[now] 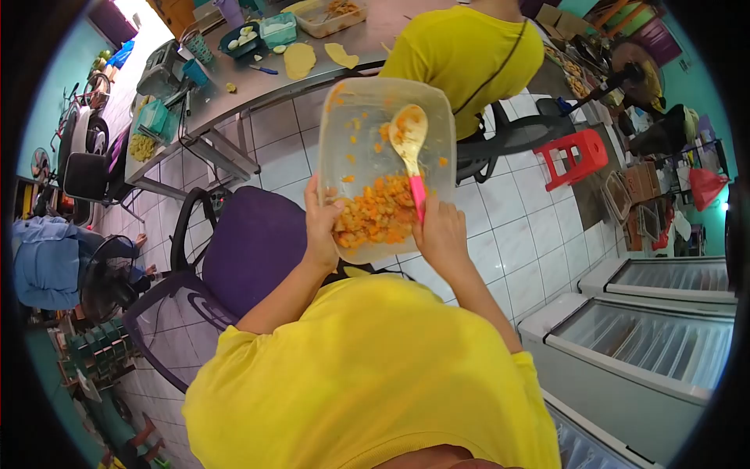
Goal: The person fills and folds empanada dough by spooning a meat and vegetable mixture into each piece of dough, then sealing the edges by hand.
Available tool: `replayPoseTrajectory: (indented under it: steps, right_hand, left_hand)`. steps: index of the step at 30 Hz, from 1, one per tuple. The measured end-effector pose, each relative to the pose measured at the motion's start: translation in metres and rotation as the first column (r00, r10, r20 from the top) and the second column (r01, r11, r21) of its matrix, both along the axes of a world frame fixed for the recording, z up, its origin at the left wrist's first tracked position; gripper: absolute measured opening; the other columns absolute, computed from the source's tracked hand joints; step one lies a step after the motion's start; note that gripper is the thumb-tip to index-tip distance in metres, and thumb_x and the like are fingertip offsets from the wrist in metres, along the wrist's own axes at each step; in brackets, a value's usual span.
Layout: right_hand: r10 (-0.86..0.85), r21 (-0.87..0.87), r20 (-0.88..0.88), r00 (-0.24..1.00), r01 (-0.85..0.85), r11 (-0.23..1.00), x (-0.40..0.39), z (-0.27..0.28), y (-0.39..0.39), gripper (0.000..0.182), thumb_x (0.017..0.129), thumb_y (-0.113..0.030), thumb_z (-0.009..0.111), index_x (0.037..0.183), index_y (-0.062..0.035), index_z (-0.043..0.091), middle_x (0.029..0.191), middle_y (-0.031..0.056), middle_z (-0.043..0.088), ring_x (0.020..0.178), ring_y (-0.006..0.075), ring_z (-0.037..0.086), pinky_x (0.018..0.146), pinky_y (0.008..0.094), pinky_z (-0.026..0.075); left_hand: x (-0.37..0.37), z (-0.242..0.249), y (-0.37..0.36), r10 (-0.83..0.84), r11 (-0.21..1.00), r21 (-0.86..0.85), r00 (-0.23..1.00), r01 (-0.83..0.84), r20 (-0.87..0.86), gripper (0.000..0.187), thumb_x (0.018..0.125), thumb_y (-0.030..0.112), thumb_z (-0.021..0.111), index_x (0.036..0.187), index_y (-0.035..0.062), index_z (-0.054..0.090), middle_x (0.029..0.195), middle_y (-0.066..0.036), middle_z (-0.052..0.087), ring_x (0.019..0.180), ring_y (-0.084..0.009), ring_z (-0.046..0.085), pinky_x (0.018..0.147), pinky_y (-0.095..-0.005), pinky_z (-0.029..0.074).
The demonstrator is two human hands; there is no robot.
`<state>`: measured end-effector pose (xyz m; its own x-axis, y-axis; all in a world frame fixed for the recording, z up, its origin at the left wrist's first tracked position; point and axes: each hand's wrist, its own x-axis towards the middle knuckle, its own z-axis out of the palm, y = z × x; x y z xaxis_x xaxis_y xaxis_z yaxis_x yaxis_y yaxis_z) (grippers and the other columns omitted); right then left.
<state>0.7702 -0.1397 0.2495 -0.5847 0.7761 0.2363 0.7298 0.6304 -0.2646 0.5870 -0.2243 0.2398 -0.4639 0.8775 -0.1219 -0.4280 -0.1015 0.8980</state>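
Observation:
A translucent plastic container (371,95) is held up in front of my chest, its open top tilted toward me. Diced orange and brownish filling (371,215) is heaped at its near end, with bits stuck to the walls. My left hand (319,227) grips the left side, thumb over the rim. On the near right corner, my right hand (442,241) is closed around the container's edge, its thumb beside the handle end of a spoon. That spoon (411,148) has a pink handle and a pale, food-smeared bowl, and lies inside against the right part.
Beyond the container stands a metal table (234,98) with flat dough sheets (299,61), a knife (264,69) and tubs. A person in a yellow shirt (461,55) is at its right. Around me are a purple chair (250,242), a red stool (578,156) and glass-topped freezers (617,383).

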Motion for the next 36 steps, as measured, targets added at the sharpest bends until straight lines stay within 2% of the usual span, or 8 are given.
replayPoseTrajectory:
  steps: [2,4,5,7,9,11,16,36]
  right_hand:
    - [0.05,-0.043,-0.095,0.994,-0.055,0.998,-0.034,0.0,0.024,0.024,0.071,-0.008,0.062,0.091,0.0,0.05,0.072,0.013,0.056,0.066,0.0237,0.054,0.06,0.0341,0.041]
    - [-0.186,-0.649,-0.393,0.9,-0.129,0.75,-0.071,0.013,0.05,0.031,0.074,-0.009,0.059,0.101,0.0028,0.05,0.07,0.0082,0.055,0.06,0.0149,0.049,0.055,0.0278,0.039]
    - [-0.166,-0.643,-0.388,0.907,-0.138,0.753,-0.09,0.019,0.065,0.031,0.074,-0.009,0.059,0.101,0.0028,0.05,0.07,0.0082,0.055,0.06,0.0149,0.049,0.055,0.0278,0.039]
    - [-0.27,-0.919,-0.325,0.906,-0.235,0.317,-0.118,0.03,0.092,0.035,0.077,-0.011,0.058,0.108,0.0017,0.048,0.071,0.0048,0.054,0.06,0.011,0.046,0.054,0.026,0.038]
    - [-0.191,-0.885,-0.326,0.926,-0.229,0.405,-0.138,0.031,0.107,0.031,0.079,-0.01,0.055,0.108,0.0007,0.047,0.073,0.0104,0.058,0.06,0.0198,0.055,0.056,0.031,0.041]
    - [0.061,-0.363,-0.148,0.987,-0.111,0.925,-0.151,0.053,0.109,0.027,0.081,-0.008,0.051,0.106,0.0005,0.048,0.076,0.0159,0.06,0.062,0.0287,0.059,0.056,0.0349,0.044]
    - [0.29,0.203,-0.039,0.956,-0.277,0.939,-0.153,0.023,0.132,0.041,0.077,-0.005,0.053,0.116,0.0037,0.044,0.07,0.0128,0.052,0.052,0.0267,0.056,0.046,0.0337,0.044]
    - [0.151,-0.135,-0.382,0.912,-0.217,0.967,-0.224,-0.011,0.255,0.026,0.082,-0.009,0.05,0.107,-0.0014,0.048,0.064,0.0112,0.052,0.048,0.0271,0.052,0.048,0.0382,0.044]
  left_hand:
    - [-0.032,-0.007,0.006,0.117,0.99,0.067,0.99,-0.122,0.078,0.067,0.075,0.021,0.053,0.133,0.0084,0.023,0.112,-0.011,0.033,0.106,-0.0206,0.04,0.092,-0.0329,0.035]
    - [-0.06,-0.009,0.01,0.183,0.981,0.058,0.982,-0.186,0.054,0.068,0.075,0.022,0.054,0.134,0.0078,0.023,0.113,-0.012,0.034,0.106,-0.0208,0.04,0.092,-0.033,0.035]
    - [-0.074,-0.008,0.014,0.238,0.969,0.064,0.971,-0.238,0.017,0.069,0.075,0.023,0.055,0.134,0.0071,0.022,0.114,-0.012,0.034,0.106,-0.021,0.041,0.092,-0.0332,0.035]
    - [-0.096,-0.008,0.025,0.257,0.963,0.08,0.966,-0.256,0.006,0.068,0.077,0.021,0.054,0.134,0.0064,0.021,0.117,-0.012,0.035,0.108,-0.0211,0.041,0.093,-0.0335,0.036]
    - [-0.111,-0.007,0.042,0.262,0.96,0.092,0.964,-0.265,0.041,0.067,0.078,0.017,0.053,0.135,0.0065,0.02,0.118,-0.012,0.036,0.111,-0.0212,0.041,0.094,-0.0338,0.036]
    - [-0.125,-0.013,0.058,0.275,0.956,0.081,0.957,-0.283,0.096,0.066,0.079,0.016,0.052,0.136,0.0069,0.019,0.12,-0.013,0.037,0.112,-0.0215,0.041,0.095,-0.0339,0.036]
    - [-0.134,-0.012,0.093,0.354,0.924,0.063,0.906,-0.377,0.233,0.066,0.08,0.015,0.051,0.136,0.008,0.016,0.123,-0.014,0.037,0.113,-0.0226,0.041,0.095,-0.0343,0.036]
    - [-0.233,-0.034,0.208,0.368,0.929,-0.076,0.881,-0.362,0.297,0.056,0.082,0.027,0.049,0.131,0.0141,0.026,0.123,-0.013,0.041,0.111,-0.0283,0.044,0.092,-0.0407,0.04]
